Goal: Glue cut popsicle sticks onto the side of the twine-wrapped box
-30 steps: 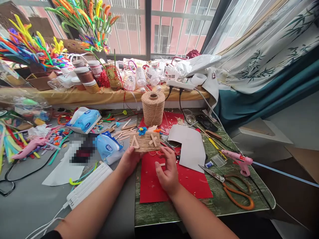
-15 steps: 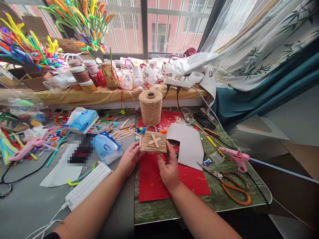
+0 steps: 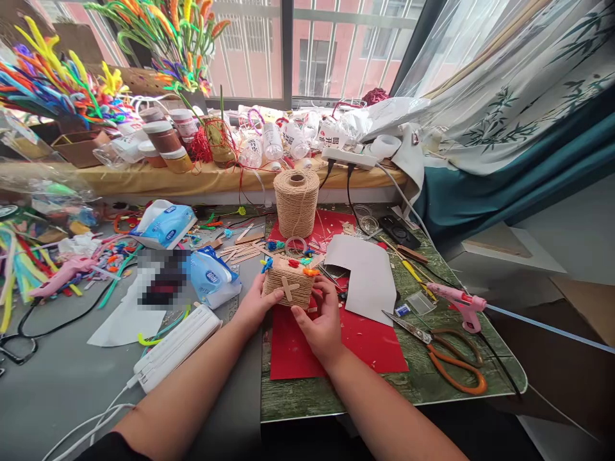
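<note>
Between my two hands is a small box wrapped in twine (image 3: pixel 300 293), with a cross of wooden sticks (image 3: pixel 289 289) on its front. Bits of blue, red and orange pipe cleaner (image 3: pixel 311 271) show along its top. My left hand (image 3: pixel 257 301) grips the left side, thumb across the front. My right hand (image 3: pixel 323 320) holds the right side, its fingers partly behind the box and its thumb near the lower front edge. Below lies a red sheet (image 3: pixel 336 355). A large spool of twine (image 3: pixel 296 205) stands behind the box.
Right of the box lie a white sheet (image 3: pixel 369 282), orange-handled scissors (image 3: pixel 442 352) and a pink glue gun (image 3: pixel 461 301). To the left are tissue packs (image 3: pixel 211 278), a white power strip (image 3: pixel 175 346) and another pink glue gun (image 3: pixel 65 276). Wooden sticks (image 3: pixel 245 248) lie behind.
The box has tilted so its top and the pipe cleaner bits show more, and it has turned slightly. My left thumb has come onto its front. The camera view has shifted slightly.
</note>
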A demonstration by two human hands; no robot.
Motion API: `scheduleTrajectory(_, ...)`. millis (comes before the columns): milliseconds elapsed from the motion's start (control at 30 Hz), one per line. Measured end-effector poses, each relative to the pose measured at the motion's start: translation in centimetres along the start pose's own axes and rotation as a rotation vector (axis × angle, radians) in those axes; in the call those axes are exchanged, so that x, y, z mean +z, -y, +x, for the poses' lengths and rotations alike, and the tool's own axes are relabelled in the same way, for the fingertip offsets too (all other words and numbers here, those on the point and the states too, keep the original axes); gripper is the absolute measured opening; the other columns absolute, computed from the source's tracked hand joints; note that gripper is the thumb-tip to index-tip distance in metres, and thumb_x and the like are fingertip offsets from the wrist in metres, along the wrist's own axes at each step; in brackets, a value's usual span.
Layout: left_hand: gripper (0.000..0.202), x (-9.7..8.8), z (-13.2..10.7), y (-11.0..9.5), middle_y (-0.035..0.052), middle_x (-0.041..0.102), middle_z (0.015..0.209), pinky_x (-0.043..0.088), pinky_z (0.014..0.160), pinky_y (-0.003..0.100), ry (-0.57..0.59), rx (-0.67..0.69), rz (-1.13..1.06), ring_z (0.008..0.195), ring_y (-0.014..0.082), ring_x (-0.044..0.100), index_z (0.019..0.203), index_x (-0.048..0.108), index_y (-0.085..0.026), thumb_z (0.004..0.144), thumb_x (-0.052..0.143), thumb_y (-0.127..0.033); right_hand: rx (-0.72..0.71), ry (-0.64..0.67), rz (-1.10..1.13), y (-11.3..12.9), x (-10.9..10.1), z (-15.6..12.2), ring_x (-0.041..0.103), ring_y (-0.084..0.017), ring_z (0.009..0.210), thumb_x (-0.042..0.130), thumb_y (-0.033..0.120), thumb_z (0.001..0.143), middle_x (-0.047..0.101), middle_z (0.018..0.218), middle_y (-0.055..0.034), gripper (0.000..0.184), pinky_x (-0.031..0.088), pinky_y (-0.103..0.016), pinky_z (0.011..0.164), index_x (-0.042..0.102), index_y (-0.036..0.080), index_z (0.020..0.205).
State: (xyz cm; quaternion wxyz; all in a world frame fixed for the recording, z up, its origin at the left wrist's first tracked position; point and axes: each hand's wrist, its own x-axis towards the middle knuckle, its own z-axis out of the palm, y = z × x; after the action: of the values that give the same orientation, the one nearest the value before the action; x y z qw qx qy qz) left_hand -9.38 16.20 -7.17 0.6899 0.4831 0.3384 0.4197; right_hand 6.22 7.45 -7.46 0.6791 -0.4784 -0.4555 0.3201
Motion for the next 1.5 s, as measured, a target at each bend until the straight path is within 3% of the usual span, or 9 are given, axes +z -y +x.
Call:
scheduleTrajectory(133, 0.093, 0.5, -0.2, -0.2, 0.0153, 0.066, 0.139, 0.048, 0.111, 0.052, -0.033, -0.041, 0.101, 0.134, 0.0424, 0.058, 0.148, 0.048, -0.021, 0.068, 0.091, -0.045, 0.095, -0.061, 0.014, -0.3, 0.1, -0.1, 0.065, -0.025, 0.116, 0.08, 0.035, 0.085, 0.048, 0.14, -0.0119, 0.047, 0.063, -0.032, 0.077, 0.05, 0.026, 0.12)
scheduleTrajectory(333, 0.082, 0.5, 0.0, -0.1, 0.0154, 0.068, 0.137, 0.048, 0.111, 0.051, 0.026, -0.088, 0.087, 0.131, 0.0409, 0.06, 0.139, 0.054, -0.019, 0.07, 0.09, -0.044, 0.022, -0.099, -0.079, -0.2, 0.2, 0.1, 0.058, -0.027, 0.128, 0.08, 0.035, 0.085, 0.049, 0.141, -0.0136, 0.045, 0.062, -0.033, 0.083, 0.052, 0.025, 0.118)
scheduleTrajectory(533, 0.07, 0.8, 0.2, 0.0, 0.0158, 0.071, 0.131, 0.05, 0.106, 0.051, -0.051, -0.102, 0.09, 0.123, 0.0385, 0.065, 0.132, 0.059, -0.017, 0.073, 0.088, -0.042, 0.045, -0.086, -0.091, -0.2, 0.3, 0.2, 0.059, -0.028, 0.127, 0.082, 0.037, 0.084, 0.049, 0.142, -0.0142, 0.045, 0.063, -0.035, 0.082, 0.052, 0.025, 0.116)
scheduleTrajectory(733, 0.07, 0.9, 0.1, 0.0, 0.0145, 0.072, 0.129, 0.052, 0.104, 0.051, -0.079, -0.087, 0.086, 0.121, 0.0382, 0.067, 0.13, 0.06, -0.018, 0.071, 0.09, -0.04, -0.277, -0.135, -0.395, 0.7, -0.6, 0.4, 0.059, -0.027, 0.117, 0.081, 0.029, 0.086, 0.058, 0.118, -0.0084, 0.036, 0.053, -0.05, 0.102, 0.062, 0.026, 0.117)
scheduleTrajectory(967, 0.074, 1.0, -0.3, -0.3, 0.0168, 0.07, 0.132, 0.05, 0.107, 0.053, 0.051, -0.148, 0.047, 0.125, 0.0406, 0.065, 0.13, 0.063, -0.017, 0.066, 0.094, -0.04, -0.321, -0.059, -0.439, 1.0, -1.2, 0.4, 0.057, -0.02, 0.088, 0.072, 0.022, 0.094, 0.053, 0.094, -0.0037, 0.03, 0.053, -0.037, 0.076, 0.077, 0.034, 0.12)
scheduleTrajectory(1133, 0.074, 1.6, -0.5, -0.5, 0.0163, 0.071, 0.13, 0.046, 0.111, 0.056, 0.051, -0.146, 0.031, 0.127, 0.0404, 0.064, 0.13, 0.062, -0.018, 0.066, 0.094, -0.037, -0.268, -0.053, -0.446, 1.0, -1.4, 0.2, 0.055, -0.021, 0.084, 0.072, 0.027, 0.094, 0.052, 0.091, -0.0036, 0.024, 0.052, -0.04, 0.076, 0.08, 0.039, 0.113)
scheduleTrajectory(1267, 0.079, 1.6, -0.3, -0.4, 0.0155, 0.072, 0.128, 0.046, 0.11, 0.058, -0.05, -0.134, 0.0, 0.125, 0.0406, 0.065, 0.131, 0.059, -0.019, 0.063, 0.096, -0.035, -0.183, -0.101, -0.368, 1.3, -1.5, 0.7, 0.06, -0.024, 0.095, 0.07, 0.03, 0.095, 0.059, 0.099, -0.0058, 0.015, 0.054, -0.043, 0.086, 0.081, 0.033, 0.104)
scheduleTrajectory(1367, 0.081, 1.2, 0.1, -0.4, 0.0154, 0.071, 0.132, 0.046, 0.113, 0.056, -0.149, -0.08, -0.026, 0.128, 0.0384, 0.064, 0.135, 0.057, -0.019, 0.065, 0.095, -0.034, -0.072, -0.227, -0.23, 0.9, -1.9, 1.9, 0.064, -0.023, 0.096, 0.071, 0.035, 0.094, 0.067, 0.098, -0.0058, 0.012, 0.054, -0.042, 0.091, 0.078, 0.025, 0.096)
scheduleTrajectory(1500, 0.078, 0.7, 0.6, -0.7, 0.0123, 0.067, 0.14, 0.045, 0.116, 0.052, -0.274, 0.049, -0.075, 0.133, 0.0353, 0.061, 0.138, 0.056, -0.023, 0.07, 0.092, -0.036, 0.185, -0.48, 0.096, -0.6, -3.0, 4.0, 0.066, -0.017, 0.076, 0.078, 0.044, 0.087, 0.07, 0.084, -0.002, 0.028, 0.055, -0.036, 0.081, 0.074, 0.019, 0.097)
